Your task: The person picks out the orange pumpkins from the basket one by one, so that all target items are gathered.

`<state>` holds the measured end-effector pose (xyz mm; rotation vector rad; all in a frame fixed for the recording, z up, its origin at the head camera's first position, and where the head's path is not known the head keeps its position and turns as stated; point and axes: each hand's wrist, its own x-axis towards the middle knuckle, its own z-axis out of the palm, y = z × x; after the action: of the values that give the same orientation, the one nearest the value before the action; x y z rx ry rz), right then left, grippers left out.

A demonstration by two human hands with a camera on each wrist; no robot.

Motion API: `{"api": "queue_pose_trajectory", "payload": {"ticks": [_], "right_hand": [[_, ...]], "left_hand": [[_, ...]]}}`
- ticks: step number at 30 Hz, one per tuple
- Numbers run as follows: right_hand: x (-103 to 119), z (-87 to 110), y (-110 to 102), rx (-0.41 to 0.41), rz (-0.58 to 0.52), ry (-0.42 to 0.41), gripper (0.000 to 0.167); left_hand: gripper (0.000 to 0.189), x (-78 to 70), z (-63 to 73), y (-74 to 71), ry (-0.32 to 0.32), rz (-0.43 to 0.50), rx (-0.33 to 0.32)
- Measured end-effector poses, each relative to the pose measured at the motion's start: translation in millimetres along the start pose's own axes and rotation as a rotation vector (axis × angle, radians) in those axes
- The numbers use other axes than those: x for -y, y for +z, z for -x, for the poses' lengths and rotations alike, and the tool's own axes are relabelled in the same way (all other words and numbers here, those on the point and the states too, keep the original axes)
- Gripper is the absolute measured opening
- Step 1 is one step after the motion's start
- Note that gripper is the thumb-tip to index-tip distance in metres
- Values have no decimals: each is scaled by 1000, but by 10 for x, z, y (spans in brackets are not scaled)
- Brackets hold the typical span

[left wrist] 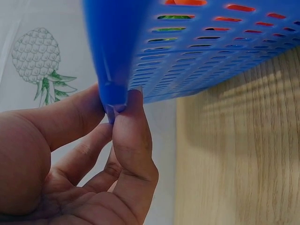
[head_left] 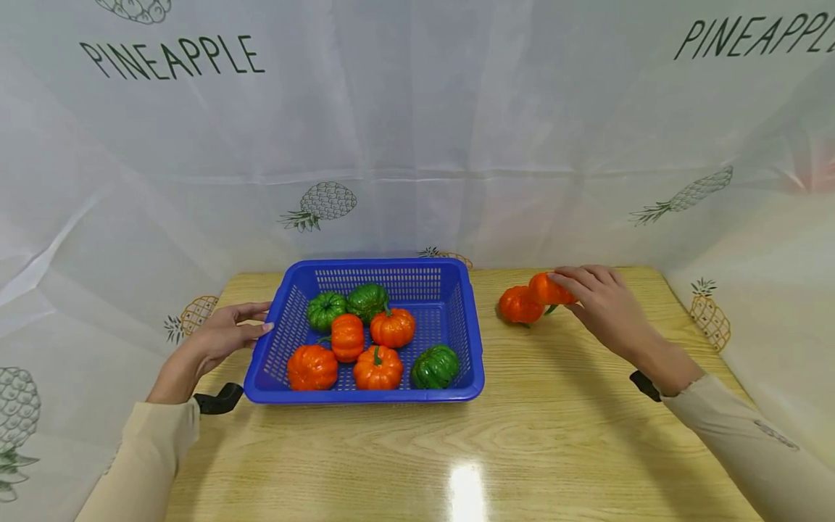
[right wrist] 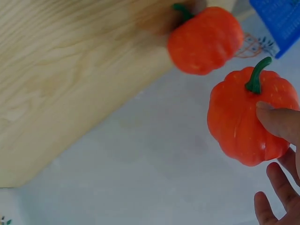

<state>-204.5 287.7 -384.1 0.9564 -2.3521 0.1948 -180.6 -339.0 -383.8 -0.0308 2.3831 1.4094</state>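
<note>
A blue plastic basket (head_left: 365, 396) holds several small pumpkins, orange and green. At its left rim my left hand (head_left: 225, 337) pinches the edge between thumb and fingers; the left wrist view shows the rim (left wrist: 112, 89) caught there. My right hand (head_left: 603, 308) grips an orange pumpkin (right wrist: 251, 122) with a green stem, the thumb lying on its front. Beside that one, a second orange pumpkin (head_left: 520, 304) rests on the table, right of the basket. In the head view the held pumpkin partly overlaps it.
The light wood table (head_left: 365, 464) extends in front of the basket. White cloth (head_left: 417, 130) printed with pineapples hangs behind the table and along both sides. Inside the basket are green pumpkins (head_left: 435, 367) and orange pumpkins (head_left: 378, 368), with bare basket floor (head_left: 427, 319) toward the right.
</note>
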Motion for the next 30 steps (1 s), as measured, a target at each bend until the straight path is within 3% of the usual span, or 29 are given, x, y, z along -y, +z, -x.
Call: {"api": "queue_pose_trajectory", "payload": {"ticks": [13,30], "right_hand": [[-212,243,107,39,13,90,71],[-360,390,363,95,11,144,61]], "left_hand": [[68,4,-4,-7,-6,-8,0],[68,-10,-4,-1,-11,32,3]]}}
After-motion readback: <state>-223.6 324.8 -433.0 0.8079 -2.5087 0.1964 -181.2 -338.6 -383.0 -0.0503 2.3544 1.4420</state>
